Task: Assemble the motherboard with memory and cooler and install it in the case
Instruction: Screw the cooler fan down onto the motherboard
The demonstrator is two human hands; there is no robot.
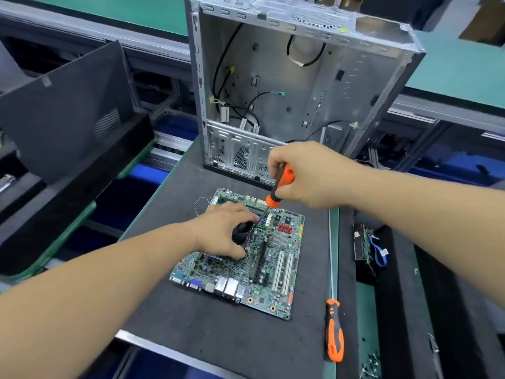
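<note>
A green motherboard (276,269) lies flat on the dark work mat (218,337). On its upper left part sits a black cooler (241,233), mostly hidden under my left hand (224,231), whose fingers curl over it. My right hand (303,173) grips an orange-and-black screwdriver (278,188) pointed down; its shaft meets the board at the cooler's right corner. An open silver case (300,86) stands upright behind the board, with loose black cables inside.
A second orange screwdriver (334,330) lies on the mat's right edge. A black side panel (62,110) leans at the left. Several loose screws (370,362) and a part with blue cable (379,253) sit at the right.
</note>
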